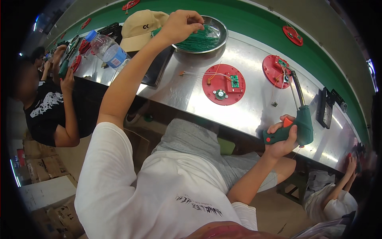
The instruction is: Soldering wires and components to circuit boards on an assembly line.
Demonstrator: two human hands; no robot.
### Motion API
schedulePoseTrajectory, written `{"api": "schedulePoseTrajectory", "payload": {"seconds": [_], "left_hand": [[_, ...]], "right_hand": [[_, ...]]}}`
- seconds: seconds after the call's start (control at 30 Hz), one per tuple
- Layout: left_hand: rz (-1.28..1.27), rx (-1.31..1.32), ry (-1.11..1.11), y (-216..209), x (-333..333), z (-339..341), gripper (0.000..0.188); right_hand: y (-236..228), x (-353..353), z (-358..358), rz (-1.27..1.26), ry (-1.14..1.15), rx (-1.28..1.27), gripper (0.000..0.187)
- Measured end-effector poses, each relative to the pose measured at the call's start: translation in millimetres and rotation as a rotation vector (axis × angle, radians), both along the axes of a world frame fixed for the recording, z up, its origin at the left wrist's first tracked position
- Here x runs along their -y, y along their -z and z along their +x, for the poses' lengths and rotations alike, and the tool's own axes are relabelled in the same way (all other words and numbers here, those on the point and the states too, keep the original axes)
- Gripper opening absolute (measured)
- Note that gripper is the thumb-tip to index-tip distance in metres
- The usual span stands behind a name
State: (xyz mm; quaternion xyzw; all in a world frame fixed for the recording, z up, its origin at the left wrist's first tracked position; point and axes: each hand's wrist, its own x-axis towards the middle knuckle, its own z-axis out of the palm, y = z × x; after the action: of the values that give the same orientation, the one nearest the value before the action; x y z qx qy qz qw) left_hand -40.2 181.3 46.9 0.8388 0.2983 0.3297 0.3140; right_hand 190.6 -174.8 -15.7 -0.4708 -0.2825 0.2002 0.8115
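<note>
My left hand (182, 26) reaches over a round metal bowl (224, 36) of thin green wires (201, 41). Its fingers are curled toward the thumb; whether a wire is between them is too small to see. In my right hand (281, 145) is a green soldering gun (305, 126) with an orange trigger, its tip pointing up and away. Before me lies a round red plate (213, 95) bearing a small green circuit board, a round component and loose wires. Close to the soldering gun's tip is a second red plate (271, 71) with a board and wires.
A beige cap (137, 30) and a water bottle (109, 51) stand at the left of the metal bench (187, 93), beside a dark flat panel (156, 71). Black holders (326, 109) sit at right. Beyond runs a green belt (254, 18) carrying red plates. Co-workers sit on both sides.
</note>
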Motion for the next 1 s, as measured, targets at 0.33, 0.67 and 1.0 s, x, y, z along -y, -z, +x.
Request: {"api": "schedulePoseTrajectory", "payload": {"seconds": [0.33, 0.67, 1.0], "left_hand": [[0.07, -0.117, -0.194, 7, -11, -10, 0.018], [0.455, 0.121, -0.333, 27, -9, -8, 0.014], [0.23, 0.323, -0.128, 9, 167, 19, 0.01]], "right_hand": [[-3, 0, -3, -0.012, 0.012, 0.016, 0.037], [-4, 0, -2, -0.019, 0.004, 0.005, 0.037], [-8, 7, -11, -0.074, -0.152, 0.029, 0.042]]}}
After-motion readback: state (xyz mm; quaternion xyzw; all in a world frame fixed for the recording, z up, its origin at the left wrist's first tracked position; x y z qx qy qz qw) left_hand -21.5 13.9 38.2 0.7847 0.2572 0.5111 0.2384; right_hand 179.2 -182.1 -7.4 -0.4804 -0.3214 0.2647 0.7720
